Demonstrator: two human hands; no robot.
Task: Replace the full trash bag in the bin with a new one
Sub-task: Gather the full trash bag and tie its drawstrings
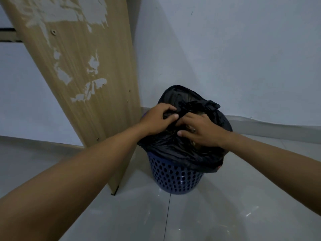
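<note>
Both of your hands are on top of the bag (175, 150), which sits in the bin (173, 178) and bulges well above its rim. Your left hand (156, 119) has its fingers curled round a bunch of the black plastic at the top, with the thumb pressed against the same bunch. Your right hand (201, 132) is just beside it, almost touching, with its fingers hooked into the folds and gripping them, the thumb lying along the plastic below. Between the two hands the film is gathered into a crumpled ridge, and a loose tuft sticks up behind your right fingers.

The bag's edge is turned down over the bin's rim and covers the upper part of its wall. Below that the blue, perforated wall shows.

The bin stands on the floor (225, 206) at its far corner, where the two walls meet. Just to its left stands a wooden panel (83, 66), its foot on the floor and its face scuffed with pale patches. A thin dark joint runs across the floor from the bin's base towards the near edge
</note>
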